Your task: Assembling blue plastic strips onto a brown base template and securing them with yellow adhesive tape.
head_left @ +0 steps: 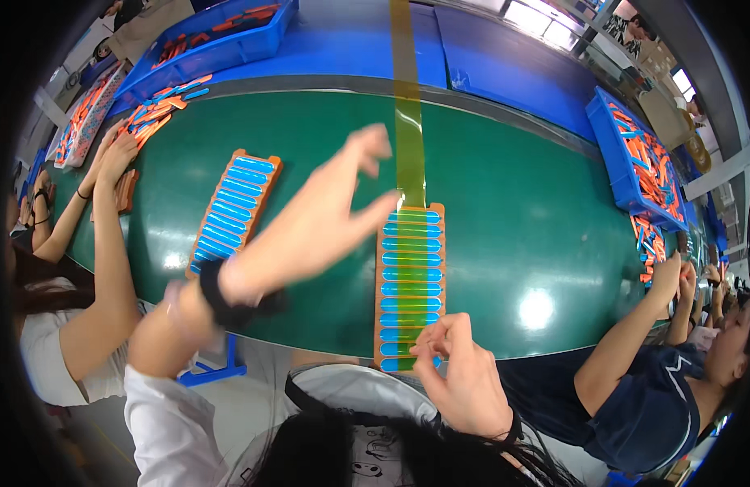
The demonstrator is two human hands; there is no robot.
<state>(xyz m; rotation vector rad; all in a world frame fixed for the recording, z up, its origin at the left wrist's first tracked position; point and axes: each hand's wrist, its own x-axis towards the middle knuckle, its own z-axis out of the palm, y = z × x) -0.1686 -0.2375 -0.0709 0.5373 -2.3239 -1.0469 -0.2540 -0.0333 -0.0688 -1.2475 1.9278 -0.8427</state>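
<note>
A long strip of clear yellow tape (409,154) runs from the far side of the table down over an orange-brown rack (440,280). The rack holds a column of blue rounded strips (387,290), and the tape lies across their middles. My left hand (318,219) is stretched out over the table, slightly blurred, thumb and fingers apart. Its thumb tip is close to the tape at the rack's far end. My right hand (466,377) is closed in a pinch at the tape's near end, over the rack's lowest strips.
A second filled rack (237,195) lies at left, partly behind my left forearm. Blue bins (635,166) of orange and blue pieces stand at far left and right. Loose pieces (151,118) are heaped by a co-worker's hands (115,158). Another co-worker (635,390) works at right.
</note>
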